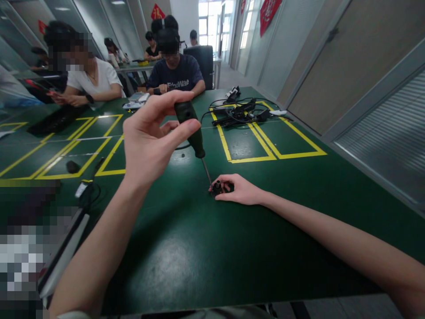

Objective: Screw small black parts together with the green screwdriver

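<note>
On the desk (pixel 265 266), a screwdriver (pixel 196 141) stands over a component (pixel 216 190) near the centre; bundled cables (pixel 244 110) lie far right, a cord (pixel 86 192) left; a person (pixel 174 73) sits behind.

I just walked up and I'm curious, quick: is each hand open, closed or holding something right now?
Left hand: closed on a screwdriver, shaft pointing down.
Right hand: holding a small black part at the table.
</note>
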{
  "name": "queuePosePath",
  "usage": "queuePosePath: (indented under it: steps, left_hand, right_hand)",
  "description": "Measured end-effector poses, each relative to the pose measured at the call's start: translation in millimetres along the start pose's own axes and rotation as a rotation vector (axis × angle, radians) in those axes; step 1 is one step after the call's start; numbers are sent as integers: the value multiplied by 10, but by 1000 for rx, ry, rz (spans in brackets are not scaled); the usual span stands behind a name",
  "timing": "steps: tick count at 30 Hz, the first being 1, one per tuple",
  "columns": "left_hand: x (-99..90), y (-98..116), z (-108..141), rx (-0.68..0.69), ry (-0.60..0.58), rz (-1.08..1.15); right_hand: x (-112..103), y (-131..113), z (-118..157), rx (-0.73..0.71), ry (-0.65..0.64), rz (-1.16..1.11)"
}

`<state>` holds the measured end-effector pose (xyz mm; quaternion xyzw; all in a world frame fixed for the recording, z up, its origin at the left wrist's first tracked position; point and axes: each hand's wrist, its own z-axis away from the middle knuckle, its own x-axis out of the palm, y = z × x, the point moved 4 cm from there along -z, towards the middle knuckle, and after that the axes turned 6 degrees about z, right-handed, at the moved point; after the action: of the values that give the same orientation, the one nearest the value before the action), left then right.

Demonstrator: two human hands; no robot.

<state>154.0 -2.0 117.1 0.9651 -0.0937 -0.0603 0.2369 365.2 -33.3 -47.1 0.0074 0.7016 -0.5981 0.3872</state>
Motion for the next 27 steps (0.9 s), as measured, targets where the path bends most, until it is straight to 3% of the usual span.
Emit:
queuePosePath:
  steps: [6, 10, 16, 24, 27]
  left_hand:
    - [58, 44, -17, -44, -116, 143]
    - [45, 80, -21, -16, -51, 102]
    - [32, 96, -30, -50, -87, 90]
    - [-12, 69, -5, -13, 56, 39]
    - [11, 43, -14, -82, -9, 90]
  right_hand:
    - [2, -10, 0, 11, 4, 6]
    - [2, -12, 5, 14, 11, -1]
    - [2, -7, 7, 14, 10, 3]
    - [6, 5, 0, 19, 17, -1]
    - [6, 10, -2, 23, 16, -1]
